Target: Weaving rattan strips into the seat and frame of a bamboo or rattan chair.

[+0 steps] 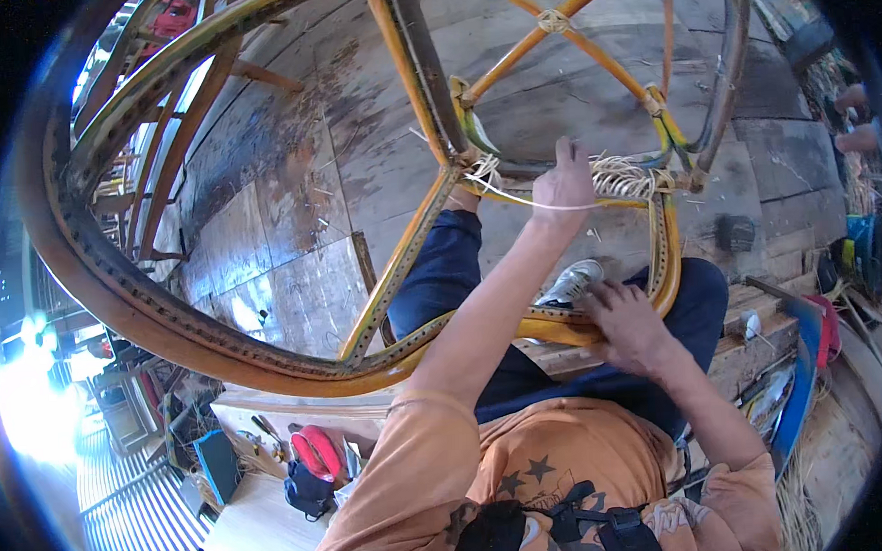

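Your left hand (562, 186) is reached well forward, fingers curled closed around a thin pale cane strand (526, 201) that runs taut from your fist back to the wrapped joint (478, 167) of the rattan chair frame (269, 364). The frame lies tipped across your lap, its broad curved rim sweeping from the far left around under your forearms, with slimmer yellow poles crossing above and bound at a small knot (553, 20). Just to the right of your left hand sits a bunch of light coiled cane binding (624, 177) wound on the frame's rail. Your right hand (625, 324) rests lower, palm down, fingers spread and bent over the yellow rail of the frame where it crosses your thigh, pressing on it rather than wrapped fully round it. Your dark blue trousers (441, 271) and a pale shoe (569, 283) show through the frame, over a worn wooden floor (292, 174). Down at the lower left, beside you, red-handled pliers (316, 453) lie among other tools on a light board.
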`<action>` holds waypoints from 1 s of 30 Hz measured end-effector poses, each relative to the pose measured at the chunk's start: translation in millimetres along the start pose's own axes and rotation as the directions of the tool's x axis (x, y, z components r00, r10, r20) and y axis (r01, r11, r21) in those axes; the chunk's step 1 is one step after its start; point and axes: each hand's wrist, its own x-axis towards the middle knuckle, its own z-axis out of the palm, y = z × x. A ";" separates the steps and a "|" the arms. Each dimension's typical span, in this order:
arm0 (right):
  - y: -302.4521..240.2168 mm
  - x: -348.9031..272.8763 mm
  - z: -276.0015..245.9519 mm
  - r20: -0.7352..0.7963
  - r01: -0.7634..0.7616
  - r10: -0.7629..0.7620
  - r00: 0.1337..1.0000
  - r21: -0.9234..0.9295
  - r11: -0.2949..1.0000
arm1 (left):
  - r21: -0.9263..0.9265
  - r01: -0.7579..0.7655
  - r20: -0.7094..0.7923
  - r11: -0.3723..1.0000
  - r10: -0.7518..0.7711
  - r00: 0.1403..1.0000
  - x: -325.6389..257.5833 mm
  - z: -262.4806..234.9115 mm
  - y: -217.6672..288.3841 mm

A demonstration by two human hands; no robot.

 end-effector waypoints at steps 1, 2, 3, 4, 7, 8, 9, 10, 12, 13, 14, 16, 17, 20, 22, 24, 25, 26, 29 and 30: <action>0.2 7.9 -8.0 0.028 -0.047 0.044 0.999 0.141 0.989 | 0.004 0.027 -0.004 1.000 -0.027 1.000 -13.5 -15.7 -5.1; 5.7 16.6 -3.4 0.030 -0.048 0.044 0.999 0.144 0.988 | 0.030 0.026 0.062 0.999 -0.028 0.998 -28.6 -28.1 -10.5; 14.2 26.7 8.9 -0.025 -0.095 0.102 0.994 0.196 0.976 | 0.055 0.022 0.129 0.998 -0.029 0.991 -43.8 -40.7 -17.4; 22.3 36.7 17.7 -0.078 -0.142 0.166 0.983 0.247 0.959 | 0.096 0.027 0.279 0.995 -0.053 0.959 -58.0 -51.0 -27.6; 11.5 90.1 19.4 -0.191 -0.034 0.224 0.956 0.683 0.729 | 0.180 0.103 0.369 0.978 -0.164 0.915 -90.7 -66.7 -60.6; 3.3 104.5 18.6 -0.262 0.055 0.286 0.922 0.818 0.573 | 0.167 0.219 0.330 0.961 -0.264 0.906 -95.7 -72.2 -65.8; -1.7 117.4 9.9 -0.262 0.054 0.289 0.921 0.819 0.571 | 0.191 0.200 0.301 0.961 -0.251 0.920 -98.1 -74.4 -74.2; -8.4 130.6 -1.4 -0.258 0.105 0.334 0.906 0.904 0.415 | 0.219 0.189 0.273 0.957 -0.246 0.930 -103.6 -76.5 -84.8; -5.7 151.7 -21.2 -0.255 0.165 0.386 0.887 0.954 0.250 | 0.135 0.216 0.148 0.967 -0.235 0.961 -100.3 -86.5 -89.1; 3.7 160.7 -28.4 -0.308 0.221 0.397 0.864 0.943 0.250 | 0.037 0.224 0.023 0.974 -0.225 0.974 -93.7 -87.3 -87.3; 6.0 167.9 -34.2 -0.357 0.277 0.402 0.843 0.929 0.244 | 0.039 0.218 0.028 0.975 -0.219 0.975 -87.4 -92.7 -83.7; 10.7 175.7 -44.9 -0.332 0.256 0.408 0.851 0.939 0.232 | -0.140 0.138 -0.101 0.980 -0.153 0.983 -70.9 -100.1 -74.5; 16.7 181.5 -48.4 -0.527 0.318 0.347 0.776 0.801 0.506 | -0.164 0.096 -0.181 0.982 -0.126 0.975 -62.3 -92.1 -78.2; 11.2 183.1 -75.8 -0.574 0.260 0.278 0.771 0.681 0.684 | -0.286 -0.120 -0.306 0.951 0.028 0.952 -36.6 -86.5 -86.7; 7.4 186.5 -91.4 -0.526 0.263 0.335 0.782 0.765 0.588 | -0.369 -0.065 -0.296 0.927 -0.051 0.954 -29.3 -87.0 -84.7; 20.9 193.7 -101.4 -0.456 0.243 0.386 0.802 0.839 0.487 | -0.585 0.190 0.018 0.788 -0.222 0.975 -20.6 -94.9 -74.3; 33.3 200.2 -99.5 -0.489 0.341 0.528 0.694 0.869 0.358 | -0.605 0.124 -0.067 0.787 -0.205 0.976 -19.6 -92.1 -69.1; 47.0 208.3 -97.8 -0.488 0.456 0.660 0.572 0.857 0.239 | -0.608 0.117 -0.059 0.785 -0.192 0.980 -18.6 -89.4 -69.1; 82.3 221.7 -71.6 -0.472 0.224 0.757 0.452 0.881 0.416 | -0.430 0.048 -0.220 0.901 -0.157 0.963 -21.1 -90.9 -74.9; 89.2 226.1 -58.7 -0.481 0.062 0.759 0.439 0.859 0.509 | -0.429 0.054 -0.216 0.902 -0.161 0.963 -17.9 -93.9 -78.0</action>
